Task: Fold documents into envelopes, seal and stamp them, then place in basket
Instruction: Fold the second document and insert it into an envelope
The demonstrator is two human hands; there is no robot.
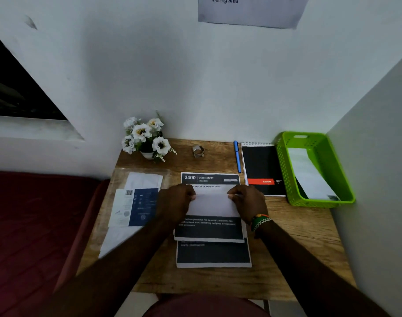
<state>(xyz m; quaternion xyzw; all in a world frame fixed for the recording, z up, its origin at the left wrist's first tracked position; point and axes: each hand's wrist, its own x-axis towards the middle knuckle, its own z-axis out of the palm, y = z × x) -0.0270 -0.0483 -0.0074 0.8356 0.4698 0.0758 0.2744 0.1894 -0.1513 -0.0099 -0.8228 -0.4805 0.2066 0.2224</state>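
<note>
A printed document (210,227) with dark bands lies on a stack of similar sheets (213,255) in the middle of the wooden desk (298,243). Its near part is folded up, showing a white back (212,204). My left hand (176,203) pinches the fold's left top corner and my right hand (247,202) pinches the right one. White envelopes (144,180) and a blue-and-white envelope pack (136,207) lie to the left. The green basket (284,170) at the right holds a white envelope (309,173).
A black spiral notebook (260,165) and a blue pen (237,159) lie behind the stack, beside the basket. A small tape roll (198,151) and a pot of white flowers (146,139) stand at the back. White walls close the desk behind and on the right; a red seat (35,225) is at the left.
</note>
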